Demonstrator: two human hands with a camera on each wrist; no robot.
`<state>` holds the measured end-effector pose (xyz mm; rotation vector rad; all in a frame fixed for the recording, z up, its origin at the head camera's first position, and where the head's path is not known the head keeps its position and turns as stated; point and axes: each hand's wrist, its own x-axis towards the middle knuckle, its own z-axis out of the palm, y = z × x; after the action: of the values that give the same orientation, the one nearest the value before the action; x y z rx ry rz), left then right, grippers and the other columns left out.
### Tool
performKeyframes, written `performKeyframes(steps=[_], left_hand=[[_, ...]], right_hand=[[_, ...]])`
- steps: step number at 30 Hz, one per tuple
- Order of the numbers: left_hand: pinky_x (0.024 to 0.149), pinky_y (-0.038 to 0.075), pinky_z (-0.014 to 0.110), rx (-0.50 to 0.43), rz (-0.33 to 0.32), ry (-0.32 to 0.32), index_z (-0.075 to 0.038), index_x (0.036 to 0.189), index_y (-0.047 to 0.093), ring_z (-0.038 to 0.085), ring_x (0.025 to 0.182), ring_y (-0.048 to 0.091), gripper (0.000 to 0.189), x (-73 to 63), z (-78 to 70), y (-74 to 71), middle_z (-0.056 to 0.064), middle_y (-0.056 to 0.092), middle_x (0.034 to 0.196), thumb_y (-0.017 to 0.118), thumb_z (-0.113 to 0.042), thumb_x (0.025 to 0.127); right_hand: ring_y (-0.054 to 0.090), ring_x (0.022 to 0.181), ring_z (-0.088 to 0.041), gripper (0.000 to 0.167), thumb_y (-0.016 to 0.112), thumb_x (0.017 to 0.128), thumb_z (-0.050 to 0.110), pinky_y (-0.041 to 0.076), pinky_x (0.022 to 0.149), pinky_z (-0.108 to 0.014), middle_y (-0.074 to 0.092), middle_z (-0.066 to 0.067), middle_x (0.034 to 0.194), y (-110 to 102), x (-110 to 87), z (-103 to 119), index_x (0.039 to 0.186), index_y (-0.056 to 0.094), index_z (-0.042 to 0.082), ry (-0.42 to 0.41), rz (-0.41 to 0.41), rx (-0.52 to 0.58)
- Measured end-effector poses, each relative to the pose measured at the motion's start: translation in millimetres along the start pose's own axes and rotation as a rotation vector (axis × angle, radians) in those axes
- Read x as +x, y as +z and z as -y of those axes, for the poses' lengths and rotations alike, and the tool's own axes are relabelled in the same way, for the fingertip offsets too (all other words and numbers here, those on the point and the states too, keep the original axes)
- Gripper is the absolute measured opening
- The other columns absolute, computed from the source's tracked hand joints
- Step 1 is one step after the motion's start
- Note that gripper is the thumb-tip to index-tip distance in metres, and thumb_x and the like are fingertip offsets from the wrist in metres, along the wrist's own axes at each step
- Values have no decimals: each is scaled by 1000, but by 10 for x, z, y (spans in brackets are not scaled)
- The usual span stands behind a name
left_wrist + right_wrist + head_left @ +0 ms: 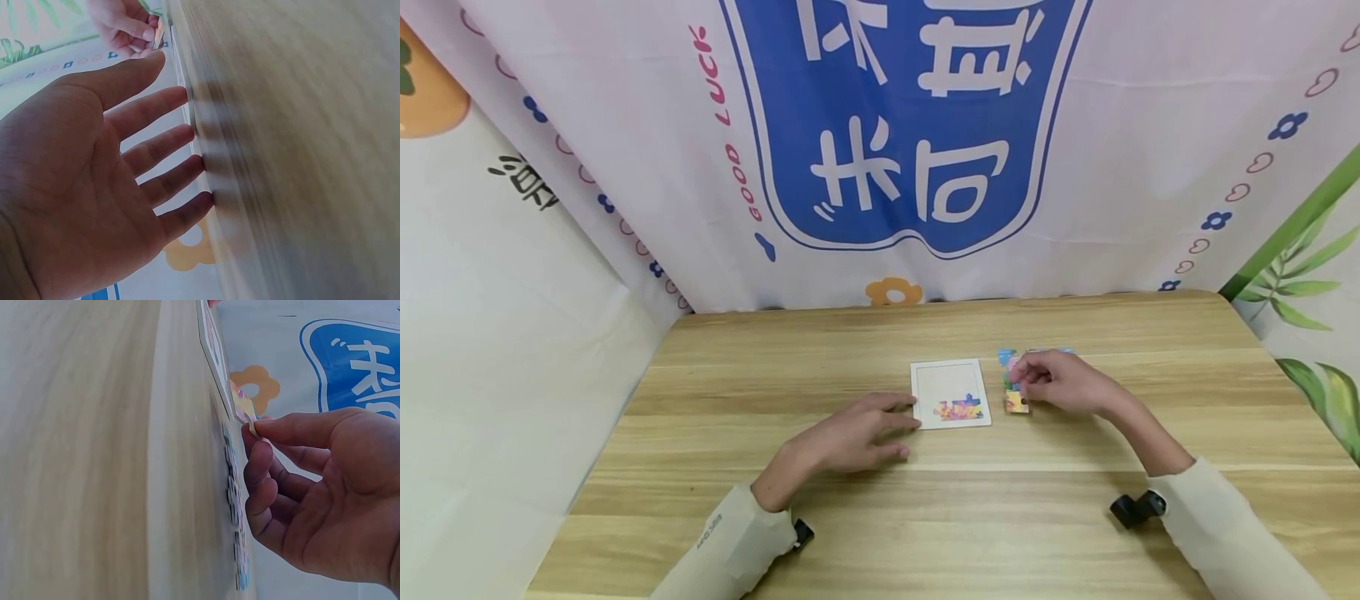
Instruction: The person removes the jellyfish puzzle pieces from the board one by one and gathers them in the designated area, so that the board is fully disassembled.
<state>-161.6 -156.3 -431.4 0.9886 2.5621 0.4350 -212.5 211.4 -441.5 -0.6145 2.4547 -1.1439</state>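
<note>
A square white puzzle tray (943, 381) lies on the table, with several joined pink, yellow and blue jigsaw pieces (961, 409) in its lower right part. My left hand (857, 433) has its fingers extended, the fingertips at the tray's left edge; in the left wrist view the fingers are spread and hold nothing. To the right of the tray, my right hand (1063, 382) pinches a yellow jigsaw piece (1017, 402) between thumb and index finger. In the right wrist view this piece (242, 403) is tilted above the table. Loose jigsaw pieces (235, 500) lie under that hand, partly hidden by it in the head view.
The wood-grain table (1000, 517) reaches back to a printed cloth (1120, 167) hanging behind it. Another white cloth (490, 350) hangs along the left side. Black wrist devices (1138, 508) sit at both sleeve cuffs.
</note>
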Motion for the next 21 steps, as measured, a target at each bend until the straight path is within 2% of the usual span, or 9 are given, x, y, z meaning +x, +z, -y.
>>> performKeyframes(steps=[13,21], left_hand=[[130,35,50,-1,3,-5,-17,150,65,29,161,36,47,-4,-14,2,6,42,172,68,-36,107],[130,36,51,-2,2,-7,-17,150,65,29,161,36,47,2,-4,10,5,41,172,68,-36,107]], right_hand=[[61,91,-17,12,67,103,4,52,76,-22,73,-6,101,-40,-78,-58,112,73,2,3,3,-29],[60,85,-11,7,73,100,3,52,74,-20,75,-6,99,-3,-72,-3,106,75,3,-30,2,-55]])
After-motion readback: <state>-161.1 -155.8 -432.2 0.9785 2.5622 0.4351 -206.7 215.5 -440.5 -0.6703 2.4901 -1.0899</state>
